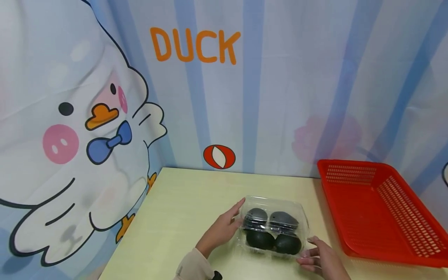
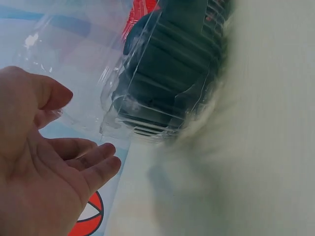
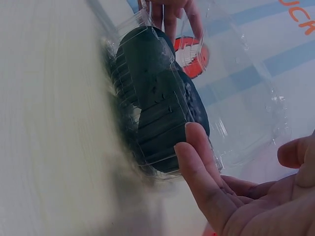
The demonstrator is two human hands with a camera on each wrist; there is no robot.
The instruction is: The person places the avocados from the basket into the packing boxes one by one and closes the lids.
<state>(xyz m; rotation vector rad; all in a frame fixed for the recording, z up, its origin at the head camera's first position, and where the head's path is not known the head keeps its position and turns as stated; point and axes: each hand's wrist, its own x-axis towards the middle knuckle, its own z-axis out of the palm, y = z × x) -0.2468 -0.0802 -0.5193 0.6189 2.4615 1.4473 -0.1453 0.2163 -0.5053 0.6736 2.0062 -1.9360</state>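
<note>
A clear plastic clamshell box (image 1: 303, 217) sits on the table with several dark, rounded items (image 1: 259, 240) in it, possibly avocados. Its transparent lid (image 2: 74, 64) stands raised above the base. My left hand (image 1: 222, 229) is at the box's left side, fingers loosely extended along the lid's edge; whether they touch it is unclear. At the near right corner, my right hand (image 1: 323, 258) has its fingers spread. Two of its fingertips (image 3: 196, 135) touch the side of the base, while the thumb (image 3: 294, 152) stands apart.
A red plastic basket (image 1: 371, 210) with perforated walls stands on the right of the pale table (image 1: 175, 217). Behind the table hangs a blue-striped cloth (image 1: 224, 109) printed with a duck and lettering.
</note>
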